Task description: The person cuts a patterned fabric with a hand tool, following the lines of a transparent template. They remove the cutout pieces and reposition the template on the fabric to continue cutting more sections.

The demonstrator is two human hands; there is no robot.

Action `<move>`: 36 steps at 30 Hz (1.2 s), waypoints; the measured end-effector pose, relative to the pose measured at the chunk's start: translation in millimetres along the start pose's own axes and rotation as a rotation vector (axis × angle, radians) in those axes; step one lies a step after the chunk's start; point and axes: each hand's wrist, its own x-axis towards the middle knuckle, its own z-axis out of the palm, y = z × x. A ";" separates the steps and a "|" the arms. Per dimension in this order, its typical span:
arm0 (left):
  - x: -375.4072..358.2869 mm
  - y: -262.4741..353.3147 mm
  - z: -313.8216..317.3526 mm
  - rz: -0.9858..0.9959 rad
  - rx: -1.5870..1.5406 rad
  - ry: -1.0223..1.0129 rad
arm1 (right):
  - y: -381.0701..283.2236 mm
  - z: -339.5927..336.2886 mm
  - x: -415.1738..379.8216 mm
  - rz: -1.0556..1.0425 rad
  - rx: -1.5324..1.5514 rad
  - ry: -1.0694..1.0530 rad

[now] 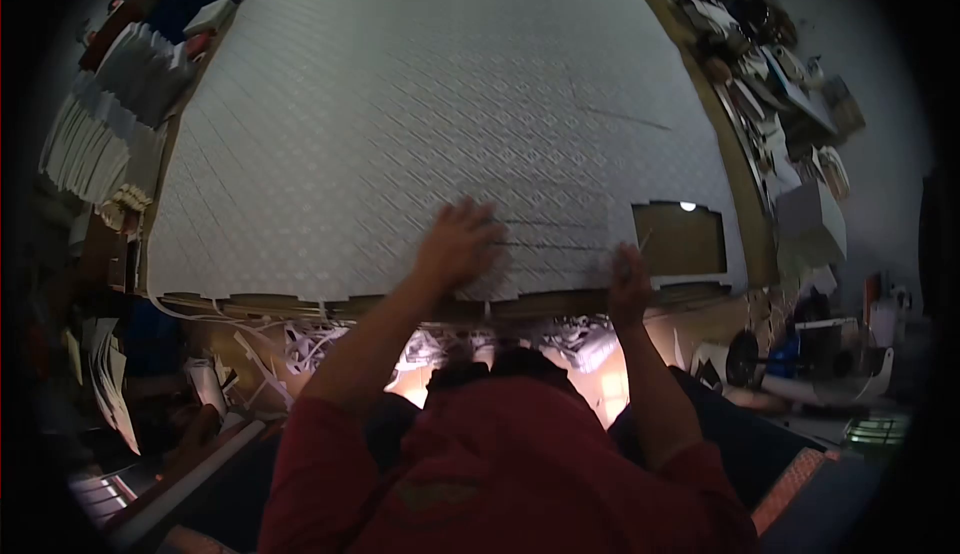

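Note:
A large pale sheet (330, 144) with a repeating diamond pattern covers most of the table in front of me. Thin dark lines run across it. My left hand (460, 246) lies on the sheet near its front edge, fingers stretched out and slightly blurred. To its right, my right hand (629, 282) is closed, with a thin pointed tool (648, 239) sticking up from the fingers; its exact kind is too blurred to make out. That hand is beside a rectangular opening (690, 239) in the sheet, through which a brown surface shows.
White strips (265, 369) and tangled scraps (575, 344) hang below the front edge, lit from underneath. Stacks of paper (90, 144) stand on the left. A white box (812, 222) and assorted clutter line the right side.

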 end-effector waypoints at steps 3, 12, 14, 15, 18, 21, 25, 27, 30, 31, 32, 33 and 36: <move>-32.1 -33.3 -26.9 -0.203 0.005 0.091 | -5.4 -5.6 1.8 -0.025 0.070 -0.035; -79.4 -52.9 -36.8 -0.422 0.160 0.175 | -23.9 -21.9 50.7 -0.283 0.155 -0.538; -65.2 -32.7 -23.3 -0.400 0.225 0.194 | -33.0 -21.0 65.0 -0.259 0.131 -0.668; -57.2 -20.3 -16.7 -0.395 0.212 0.152 | -38.8 -19.5 69.0 -0.332 0.104 -0.672; -49.2 -11.5 -15.4 -0.428 0.197 0.116 | -49.1 -12.7 69.9 -0.448 0.065 -0.699; -53.4 -26.7 -20.8 -0.524 0.245 0.132 | -48.0 -4.9 62.3 -0.531 0.048 -0.729; -69.9 -50.2 -27.1 -0.653 0.316 0.204 | -54.8 -3.4 55.5 -0.717 0.067 -0.613; -73.2 -51.0 -24.6 -0.666 0.320 0.229 | -54.7 -4.6 60.2 -0.708 0.050 -0.572; -72.8 -50.0 -21.4 -0.685 0.320 0.260 | -61.6 -23.5 77.1 -0.601 0.057 -0.648; -74.5 -51.5 -21.3 -0.696 0.328 0.256 | -68.5 -33.9 85.1 -0.497 0.100 -0.763; -75.8 -52.5 -21.8 -0.680 0.314 0.274 | -75.6 -44.9 93.5 -0.498 0.077 -0.748; -75.8 -52.8 -22.5 -0.693 0.327 0.258 | -81.8 -55.8 103.4 -0.416 0.110 -0.828; -71.5 -46.8 -23.9 -0.700 0.322 0.259 | -69.2 -65.3 135.0 -0.384 0.196 -0.695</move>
